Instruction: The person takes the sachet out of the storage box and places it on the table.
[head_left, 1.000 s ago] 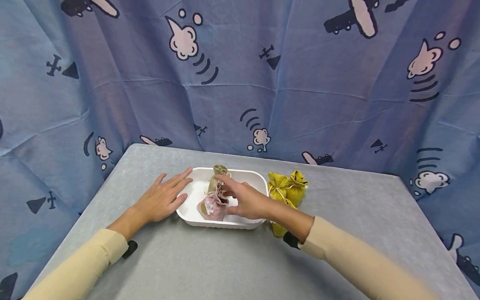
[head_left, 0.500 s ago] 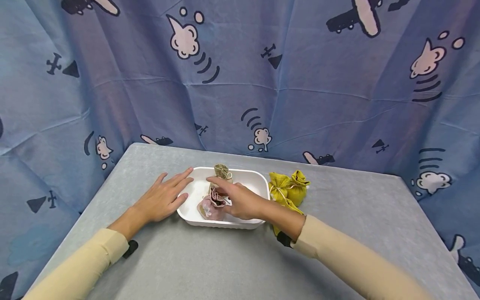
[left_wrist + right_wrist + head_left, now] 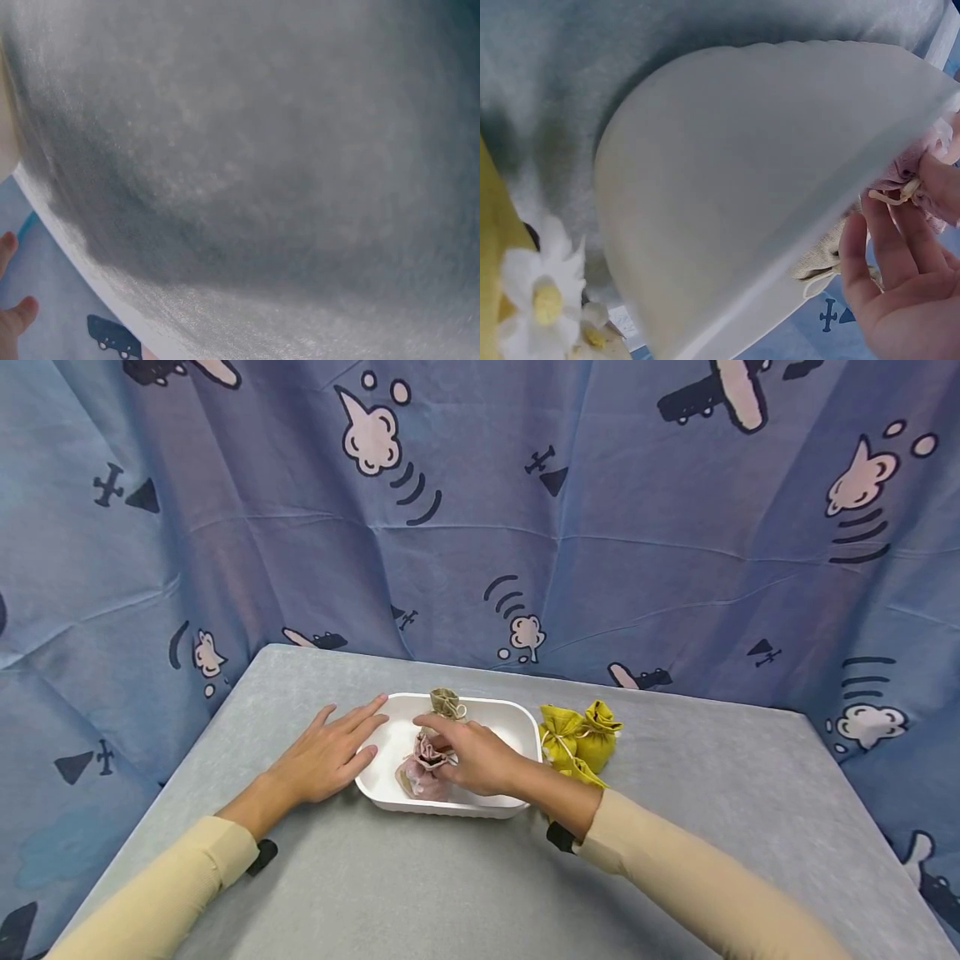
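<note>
The right hand [image 3: 480, 758] is pinching the neck of the pink bag [image 3: 424, 783] inside the white tray [image 3: 450, 808]; the bag's body is extending from the fingers [image 3: 892, 251] toward the near rim. The left hand [image 3: 324, 760], farther away, is resting straight-fingered on the left rim.

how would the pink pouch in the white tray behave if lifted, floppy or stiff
The pink pouch is probably floppy: its neck is creased, gathered cloth. Its lower part looks rounded out, so it may sag when lifted. The matte fabric suggests it is unlikely to slip much.
</note>
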Action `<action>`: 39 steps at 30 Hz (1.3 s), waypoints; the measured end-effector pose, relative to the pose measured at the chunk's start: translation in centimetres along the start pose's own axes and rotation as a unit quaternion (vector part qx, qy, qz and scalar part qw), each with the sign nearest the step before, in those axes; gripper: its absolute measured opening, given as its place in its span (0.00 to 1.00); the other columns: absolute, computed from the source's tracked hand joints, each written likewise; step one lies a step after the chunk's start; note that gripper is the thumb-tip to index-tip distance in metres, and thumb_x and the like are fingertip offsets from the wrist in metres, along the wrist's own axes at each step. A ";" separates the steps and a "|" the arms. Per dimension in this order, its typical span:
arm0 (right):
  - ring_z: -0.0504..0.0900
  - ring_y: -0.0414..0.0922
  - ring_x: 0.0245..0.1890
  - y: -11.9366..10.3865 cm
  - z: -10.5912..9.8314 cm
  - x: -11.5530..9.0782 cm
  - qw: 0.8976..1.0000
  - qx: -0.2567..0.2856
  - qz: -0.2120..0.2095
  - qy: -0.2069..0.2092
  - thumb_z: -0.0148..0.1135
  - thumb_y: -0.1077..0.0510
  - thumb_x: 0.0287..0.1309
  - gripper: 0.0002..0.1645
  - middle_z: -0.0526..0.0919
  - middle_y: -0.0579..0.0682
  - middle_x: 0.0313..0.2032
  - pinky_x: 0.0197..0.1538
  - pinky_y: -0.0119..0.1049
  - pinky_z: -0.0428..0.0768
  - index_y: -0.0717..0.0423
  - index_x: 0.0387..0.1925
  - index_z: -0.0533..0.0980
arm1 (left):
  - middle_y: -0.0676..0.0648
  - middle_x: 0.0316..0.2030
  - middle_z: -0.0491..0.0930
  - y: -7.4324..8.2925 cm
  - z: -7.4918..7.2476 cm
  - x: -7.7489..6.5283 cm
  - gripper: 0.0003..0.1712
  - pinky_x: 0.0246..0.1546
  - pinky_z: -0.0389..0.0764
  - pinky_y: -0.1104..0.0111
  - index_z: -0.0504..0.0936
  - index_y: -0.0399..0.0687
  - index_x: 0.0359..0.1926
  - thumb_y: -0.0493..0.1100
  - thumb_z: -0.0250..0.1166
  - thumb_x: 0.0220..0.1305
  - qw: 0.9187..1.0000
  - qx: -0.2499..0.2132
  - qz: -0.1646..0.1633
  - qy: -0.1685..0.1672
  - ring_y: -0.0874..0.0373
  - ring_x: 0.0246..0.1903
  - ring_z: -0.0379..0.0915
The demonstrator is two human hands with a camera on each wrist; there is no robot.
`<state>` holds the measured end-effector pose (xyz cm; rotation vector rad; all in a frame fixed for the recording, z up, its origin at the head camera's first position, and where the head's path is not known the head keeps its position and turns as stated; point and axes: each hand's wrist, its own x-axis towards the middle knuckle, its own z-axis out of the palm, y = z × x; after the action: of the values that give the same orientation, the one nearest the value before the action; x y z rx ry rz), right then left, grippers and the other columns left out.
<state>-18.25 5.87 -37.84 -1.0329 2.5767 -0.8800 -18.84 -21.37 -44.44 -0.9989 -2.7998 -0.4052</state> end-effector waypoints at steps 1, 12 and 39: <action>0.83 0.47 0.54 0.0 0.0 0.0 1.000 -0.003 0.003 0.004 0.68 0.71 0.52 0.42 0.86 0.55 0.49 0.59 0.46 0.76 0.57 0.68 0.67 | 0.50 0.77 0.51 0.0 0.0 0.0 0.29 0.64 0.54 0.34 0.68 0.43 0.71 0.53 0.47 0.77 1.000 0.000 0.001 0.001 0.49 0.72 0.58; 0.85 0.46 0.50 -0.2 -0.3 -0.1 0.999 -0.009 0.000 0.035 0.67 0.70 0.52 0.38 0.88 0.52 0.44 0.55 0.46 0.78 0.56 0.66 0.69 | 0.50 0.78 0.51 0.0 0.0 0.1 0.30 0.64 0.54 0.35 0.67 0.44 0.71 0.54 0.46 0.77 1.000 0.004 -0.002 -0.003 0.50 0.72 0.57; 0.85 0.43 0.45 -0.5 -5.2 -2.7 0.993 0.011 -0.029 0.118 0.65 0.72 0.57 0.37 0.88 0.50 0.44 0.44 0.49 0.80 0.51 0.67 0.68 | 0.49 0.78 0.50 0.2 -0.3 0.1 0.30 0.64 0.54 0.34 0.67 0.43 0.72 0.53 0.47 0.77 1.000 0.006 0.001 -0.008 0.50 0.72 0.57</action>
<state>-18.18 9.78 -33.47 -1.0613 2.7322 -1.1028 -18.74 -21.26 -44.09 -1.0078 -2.8105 -0.3824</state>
